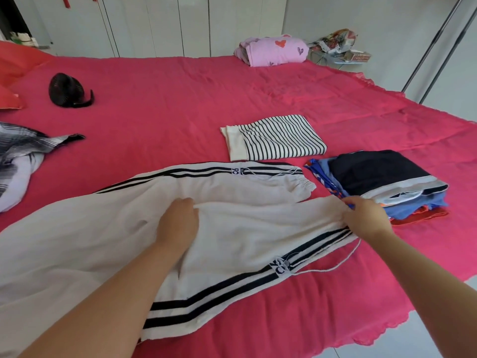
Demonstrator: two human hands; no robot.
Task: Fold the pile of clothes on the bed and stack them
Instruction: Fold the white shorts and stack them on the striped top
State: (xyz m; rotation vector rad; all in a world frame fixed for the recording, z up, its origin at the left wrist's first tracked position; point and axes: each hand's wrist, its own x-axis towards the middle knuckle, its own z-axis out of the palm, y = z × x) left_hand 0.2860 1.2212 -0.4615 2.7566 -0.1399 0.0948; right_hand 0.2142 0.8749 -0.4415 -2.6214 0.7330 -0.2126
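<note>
- Both hands grasp the white trousers [232, 236]: the left hand [178, 220] bunches a fold of cloth near the middle, and the right hand [366, 218] pinches the right end.
- These trousers, black-striped down the sides, lie spread across the near part of the red bed [180, 99].
- Just beside the right hand sits a stack of folded clothes [382, 174], a dark piece on top.
- Beyond the trousers lies a folded striped top [278, 136]; a folded pink garment [276, 51] rests at the far edge.
- At the left lies a rumpled grey checked garment [18, 151].
</note>
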